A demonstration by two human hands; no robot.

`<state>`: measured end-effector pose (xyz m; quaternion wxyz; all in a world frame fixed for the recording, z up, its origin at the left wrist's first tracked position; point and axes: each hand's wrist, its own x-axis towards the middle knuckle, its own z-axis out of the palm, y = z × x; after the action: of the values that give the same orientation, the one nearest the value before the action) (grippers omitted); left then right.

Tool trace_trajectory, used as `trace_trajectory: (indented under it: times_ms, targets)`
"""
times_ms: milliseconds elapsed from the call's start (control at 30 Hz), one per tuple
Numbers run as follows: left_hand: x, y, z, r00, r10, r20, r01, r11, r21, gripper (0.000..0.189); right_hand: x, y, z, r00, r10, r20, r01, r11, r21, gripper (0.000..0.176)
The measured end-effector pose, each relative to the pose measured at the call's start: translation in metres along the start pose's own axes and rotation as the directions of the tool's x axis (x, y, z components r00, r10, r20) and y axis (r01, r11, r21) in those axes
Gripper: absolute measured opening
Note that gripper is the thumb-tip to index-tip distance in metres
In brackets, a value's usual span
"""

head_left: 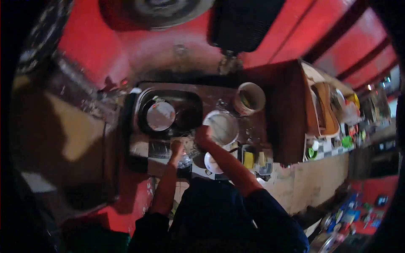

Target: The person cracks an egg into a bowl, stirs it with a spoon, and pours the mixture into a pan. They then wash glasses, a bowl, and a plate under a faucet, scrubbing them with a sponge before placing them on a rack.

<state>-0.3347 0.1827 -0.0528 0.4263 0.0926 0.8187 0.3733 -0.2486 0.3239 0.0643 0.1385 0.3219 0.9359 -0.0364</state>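
Note:
My left hand (pixel 177 147) is closed at the front edge of the sink counter. A clear, shiny object (pixel 184 161) lies just beside its wrist. Close by on the right, my right hand (pixel 203 135) is curled into a fist at the left rim of a round pale basin (pixel 222 128) with whitish liquid in it. Blur and dim light hide what either hand holds. A greyish, mottled patch shows between the two hands. Below the basin, a white bowl (pixel 213 162) is partly covered by my right forearm.
A dark sink (pixel 192 99) at the left holds a round, pale lidlike piece (pixel 161 116). Behind the basin stands a bucket (pixel 249 99). Yellow sponge-like blocks (pixel 249 160) sit in a tray at the right. A dark red cabinet side (pixel 287 114) rises beyond it.

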Motion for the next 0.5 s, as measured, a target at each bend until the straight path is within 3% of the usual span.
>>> trace_trajectory:
  times_ms: [33, 67, 100, 133, 167, 200, 233, 300, 400, 500]
  targets:
    - [0.043, -0.048, -0.005, 0.928, 0.36, 0.096, -0.366, 0.929, 0.056, 0.031, 0.003, -0.006, 0.003, 0.999, 0.042, -0.018, -0.041, 0.999, 0.026, 0.01]
    - [0.083, -0.094, -0.009, 0.723, 0.668, 0.178, -0.684, 0.728, 0.05, 0.031, 0.01, -0.011, 0.014, 0.991, 0.131, -0.025, -0.13, 0.991, 0.026, 0.01]
    - [0.076, -0.082, -0.003, 0.707, 0.672, 0.22, -0.696, 0.716, 0.048, 0.031, 0.01, -0.01, 0.011, 0.993, 0.085, 0.081, -0.091, 0.993, 0.078, 0.015]
    - [0.042, -0.048, -0.014, 0.934, 0.311, 0.174, -0.272, 0.938, -0.213, 0.031, -0.002, -0.01, 0.035, 0.976, 0.048, -0.211, -0.059, 0.997, -0.046, 0.013]
    - [0.011, -0.017, -0.023, 0.965, -0.125, 0.232, 0.218, 0.872, -0.439, 0.031, -0.02, -0.001, 0.025, 0.933, -0.007, -0.359, -0.014, 0.998, -0.054, 0.013]
    - [-0.008, -0.004, -0.026, 0.962, -0.121, 0.246, 0.218, 0.882, -0.418, 0.031, -0.042, 0.01, 0.004, 0.865, -0.066, -0.498, 0.033, 0.997, -0.074, 0.013]
    - [-0.028, 0.001, -0.03, 0.971, -0.057, 0.233, 0.145, 0.912, -0.383, 0.033, -0.054, 0.023, -0.008, 0.867, -0.043, -0.497, 0.013, 0.998, -0.064, 0.013]
    - [-0.044, -0.017, -0.026, 0.973, 0.009, 0.23, 0.071, 0.939, -0.337, 0.035, -0.076, 0.052, -0.026, 0.998, 0.012, -0.058, 0.004, 0.963, 0.271, 0.014]
    - [-0.052, -0.052, -0.008, 0.962, 0.002, 0.273, 0.136, 0.863, -0.487, 0.041, -0.156, 0.096, -0.009, 0.993, 0.037, -0.108, 0.021, 0.868, 0.496, 0.021]
    - [-0.112, -0.032, 0.01, 0.955, -0.217, 0.203, 0.288, 0.844, -0.453, 0.029, -0.231, 0.122, 0.025, 0.967, 0.22, -0.124, -0.049, 0.645, 0.763, 0.027]
